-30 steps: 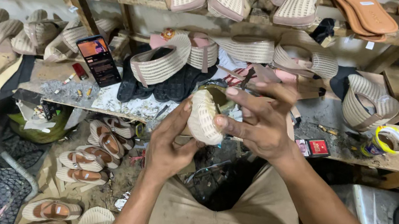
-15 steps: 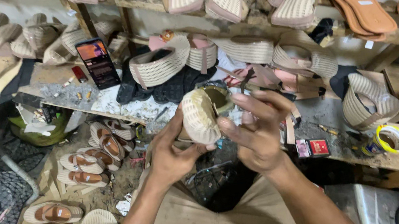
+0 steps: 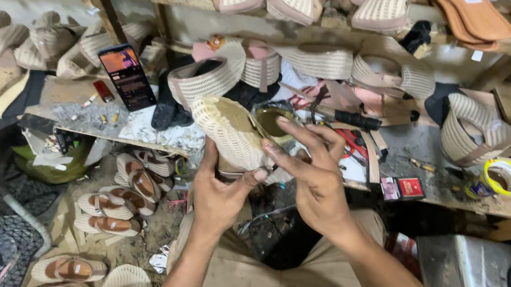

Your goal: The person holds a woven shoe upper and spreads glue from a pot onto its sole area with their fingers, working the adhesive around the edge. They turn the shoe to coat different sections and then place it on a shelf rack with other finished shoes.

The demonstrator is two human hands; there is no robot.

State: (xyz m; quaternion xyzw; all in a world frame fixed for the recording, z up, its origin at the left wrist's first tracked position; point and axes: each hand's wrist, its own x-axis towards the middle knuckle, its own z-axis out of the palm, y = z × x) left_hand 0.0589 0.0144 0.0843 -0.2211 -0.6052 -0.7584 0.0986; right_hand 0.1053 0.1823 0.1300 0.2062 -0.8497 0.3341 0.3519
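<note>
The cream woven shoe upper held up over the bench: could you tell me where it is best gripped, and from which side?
Probably at its lower edge, from below: the woven upper stands upright, and the left hand already pinches it there, while the right hand meets its right side.

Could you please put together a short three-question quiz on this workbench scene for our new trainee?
1. True or false: both hands touch the cream woven shoe upper.
2. What stands propped on the bench to the left of it? A) phone B) kettle C) lamp
3. Fill in: finished sandals lie on the ____ at lower left.

Key:
1. True: the left hand grips it and the right hand has fingers against it.
2. A, the phone.
3. Floor, where the sandals lie.
</note>
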